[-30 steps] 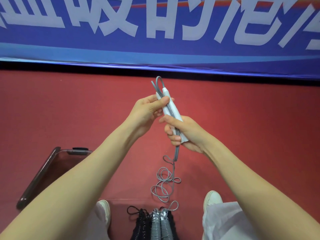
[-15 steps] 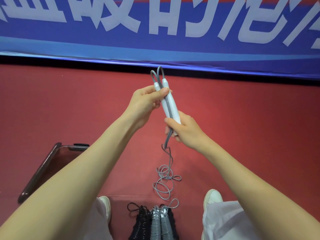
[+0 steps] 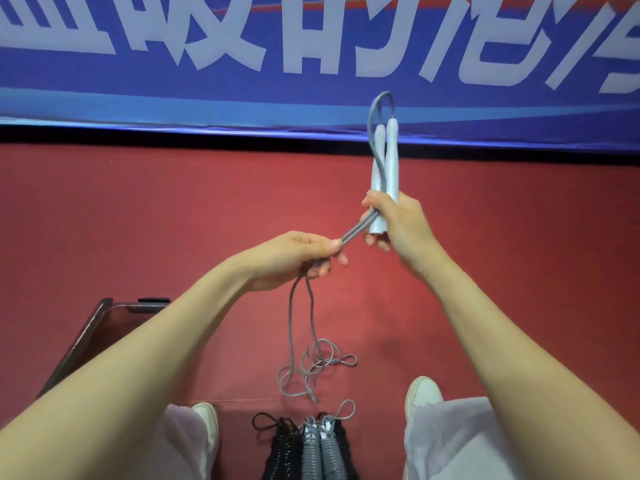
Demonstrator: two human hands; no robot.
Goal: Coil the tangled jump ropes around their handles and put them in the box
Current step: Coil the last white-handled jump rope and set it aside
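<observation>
My right hand (image 3: 398,220) grips the lower ends of two pale grey jump-rope handles (image 3: 386,168), held upright side by side. A grey rope loops above their tops and runs down between them. My left hand (image 3: 298,254) pinches the doubled grey rope (image 3: 301,327) just left of the handles. Below it the rope hangs down to a loose tangle (image 3: 311,368) on the red floor. Coiled ropes, one black (image 3: 284,448) and one grey (image 3: 320,452), lie between my feet. The clear box (image 3: 86,337) stands at lower left, partly behind my left forearm.
A blue banner with white characters (image 3: 311,46) stands along the far edge of the red floor (image 3: 138,220). My white shoes (image 3: 422,393) and pale trouser legs flank the coiled ropes at the bottom.
My left hand let go of the handle tops and dropped down-left to pinch the rope. My right hand carried the handles up and to the right, pulling the rope taut between both hands.
</observation>
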